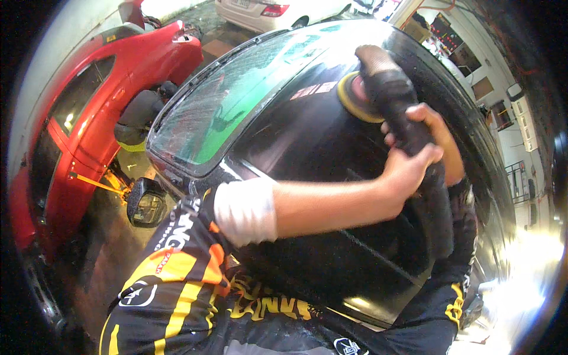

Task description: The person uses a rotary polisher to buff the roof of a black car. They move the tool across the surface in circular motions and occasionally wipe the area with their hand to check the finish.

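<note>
A black power polisher [395,94] stretches diagonally across a car's dark, glossy roof [313,142]. Its round yellow-rimmed pad [345,100] is against the roof surface, as far as the angle shows. My left hand [407,173] is wrapped round the polisher's body from the left, thumb on top. On the far side, my right hand [436,127] closes round the same body, with its fingers partly hidden behind the tool. The polisher's long rear end [436,219] reaches back toward me, past my right forearm.
The car's windshield [207,112] is left of the roof, with a side mirror [147,204] below. A red car [89,124] stands left, a person [142,112] crouching beside it near an orange metal frame [100,184]. A pale car [260,15] is behind. Shelves [520,118] line the right wall.
</note>
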Available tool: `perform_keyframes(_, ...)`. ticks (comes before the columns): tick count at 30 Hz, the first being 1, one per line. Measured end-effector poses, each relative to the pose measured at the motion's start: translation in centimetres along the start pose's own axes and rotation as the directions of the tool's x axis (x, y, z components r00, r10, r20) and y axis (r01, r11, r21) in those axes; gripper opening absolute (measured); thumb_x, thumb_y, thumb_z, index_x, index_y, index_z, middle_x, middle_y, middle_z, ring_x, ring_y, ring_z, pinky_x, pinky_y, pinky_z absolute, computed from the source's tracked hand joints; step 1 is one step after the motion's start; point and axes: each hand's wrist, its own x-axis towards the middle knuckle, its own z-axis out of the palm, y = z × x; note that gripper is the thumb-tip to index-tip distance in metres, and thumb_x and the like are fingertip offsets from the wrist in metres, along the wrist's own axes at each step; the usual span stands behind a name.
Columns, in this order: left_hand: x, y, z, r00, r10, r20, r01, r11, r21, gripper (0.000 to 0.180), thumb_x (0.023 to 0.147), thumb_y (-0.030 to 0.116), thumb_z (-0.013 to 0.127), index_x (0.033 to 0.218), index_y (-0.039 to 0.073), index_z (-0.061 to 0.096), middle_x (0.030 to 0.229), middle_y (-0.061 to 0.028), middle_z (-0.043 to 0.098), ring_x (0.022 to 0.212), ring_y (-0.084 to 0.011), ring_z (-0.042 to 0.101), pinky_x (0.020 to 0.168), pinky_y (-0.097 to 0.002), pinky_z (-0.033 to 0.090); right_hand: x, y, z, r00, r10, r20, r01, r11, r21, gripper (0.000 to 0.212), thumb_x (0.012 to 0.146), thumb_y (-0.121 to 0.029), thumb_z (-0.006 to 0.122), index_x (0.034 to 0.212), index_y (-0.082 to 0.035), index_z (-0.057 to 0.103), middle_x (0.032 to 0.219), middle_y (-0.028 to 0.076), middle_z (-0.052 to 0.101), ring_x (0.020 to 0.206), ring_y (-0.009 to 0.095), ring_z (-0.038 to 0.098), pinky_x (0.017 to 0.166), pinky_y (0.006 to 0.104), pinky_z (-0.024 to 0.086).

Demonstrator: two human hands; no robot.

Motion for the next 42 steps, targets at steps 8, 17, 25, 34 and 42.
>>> perform_keyframes(8, -18.3, -4.3, -1.7, 0.999, 0.041, 0.009, -0.04, 0.994, -0.103, 0.058, 0.093, 0.031, 0.076, 0.135, 0.009, 0.044, 0.117, -0.0042, 0.057, 0.111, -0.0172, 0.06, 0.094, -0.0375, 0.052, -11.1, 3.6, 10.1, 0.947, 0.137, 0.289, -0.12, 0.99, -0.077, 0.051, 0.083, -0.035, 0.069, 0.115, 0.005, 0.063, 0.093, 0.015, 0.072, 0.08, 0.022, 0.072, 0.076, 0.0339, 0.06)
perform_keyframes(17, -25.8, -8.7, -4.5, 0.9, 0.276, 0.338, -0.415, 0.778, 0.471, 0.107, 0.087, 0.041, 0.082, 0.152, -0.009, 0.012, 0.133, -0.0289, 0.052, 0.124, -0.0359, 0.058, 0.109, -0.0426, 0.045, -24.5, 7.6, 18.6, 0.938, -0.321, -0.131, 0.336, 0.935, 0.112, 0.079, 0.072, -0.035, 0.074, 0.134, 0.007, 0.048, 0.111, 0.021, 0.066, 0.087, 0.027, 0.067, 0.075, 0.0361, 0.057)
perform_keyframes(25, -32.4, -6.9, -5.1, 0.823, 0.106, 0.558, -0.544, 0.426, 0.723, 0.067, 0.072, 0.03, 0.083, 0.115, -0.005, 0.045, 0.098, -0.0245, 0.066, 0.094, -0.043, 0.068, 0.079, -0.0503, 0.056, -28.2, 16.1, 13.4, 0.616, -0.761, 0.204, 0.626, 0.63, 0.46, 0.099, 0.068, -0.023, 0.096, 0.143, 0.002, 0.037, 0.106, 0.011, 0.062, 0.094, 0.026, 0.064, 0.089, 0.0401, 0.053)
perform_keyframes(34, -34.7, -10.1, -8.8, 0.707, 0.235, 0.667, -0.687, 0.45, 0.57, 0.069, 0.065, 0.022, 0.09, 0.116, 0.0, 0.049, 0.106, -0.0188, 0.062, 0.098, -0.0388, 0.064, 0.084, -0.05, 0.05, -24.7, 18.2, 17.8, 0.52, -0.844, 0.131, 0.575, 0.459, 0.677, 0.092, 0.067, -0.017, 0.097, 0.143, -0.004, 0.046, 0.109, 0.006, 0.07, 0.092, 0.023, 0.068, 0.094, 0.0405, 0.047)
perform_keyframes(42, -23.8, -15.2, -5.8, 0.415, 0.905, 0.097, -0.352, 0.258, -0.9, 0.039, 0.082, 0.013, 0.083, 0.117, 0.008, 0.068, 0.121, -0.0116, 0.07, 0.135, -0.0399, 0.051, 0.114, -0.0624, 0.031, -21.6, 20.7, 20.0, 0.61, -0.792, 0.024, 0.576, 0.464, 0.673, 0.092, 0.065, -0.014, 0.097, 0.143, -0.007, 0.048, 0.114, 0.004, 0.07, 0.095, 0.021, 0.069, 0.098, 0.0403, 0.044)
